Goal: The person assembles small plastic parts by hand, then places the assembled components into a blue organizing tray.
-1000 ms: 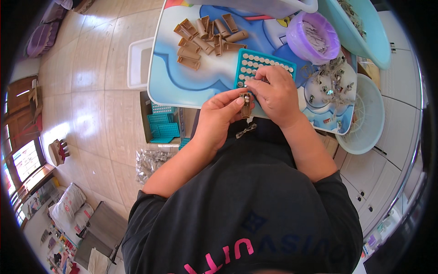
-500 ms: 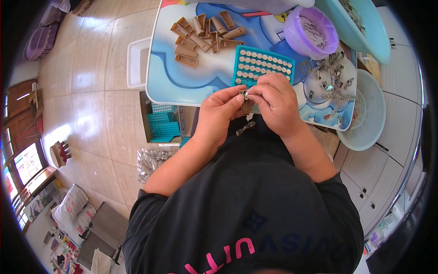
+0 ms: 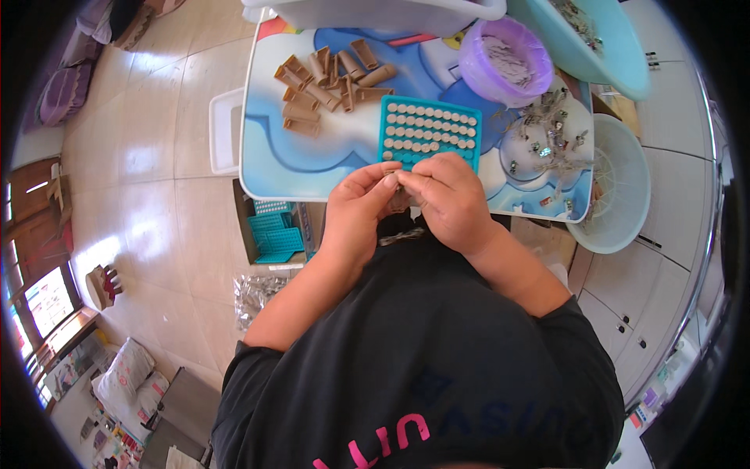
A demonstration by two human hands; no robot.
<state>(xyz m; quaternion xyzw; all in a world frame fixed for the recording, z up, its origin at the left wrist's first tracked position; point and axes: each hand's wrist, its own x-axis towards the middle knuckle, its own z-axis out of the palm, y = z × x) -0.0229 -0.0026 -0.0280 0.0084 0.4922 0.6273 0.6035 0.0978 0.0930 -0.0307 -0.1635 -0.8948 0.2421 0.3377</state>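
Note:
My left hand [image 3: 358, 213] and my right hand [image 3: 451, 205] meet at the table's near edge. Between their fingertips is a small brown plastic casing [image 3: 400, 202], mostly covered by the fingers. A thin grey wire bundle [image 3: 402, 236] hangs below it against my dark shirt. The left thumb and fingers pinch the casing from one side, while the right thumb and forefinger press at its upper end. Just beyond my hands lies a teal tray [image 3: 431, 102] with rows of small round whitish discs [image 3: 422, 122].
Brown half-shell casings [image 3: 329, 100] lie piled on the blue patterned table [image 3: 273, 160]. At right are a purple basin [image 3: 473, 70], small metal parts with wires [image 3: 547, 144] and pale blue-green basins [image 3: 637, 187]. A box of teal trays [image 3: 273, 238] stands below, left.
The view has shifted, so the table sits slightly left and lower. My fingers have closed further over the casing, which now shows less.

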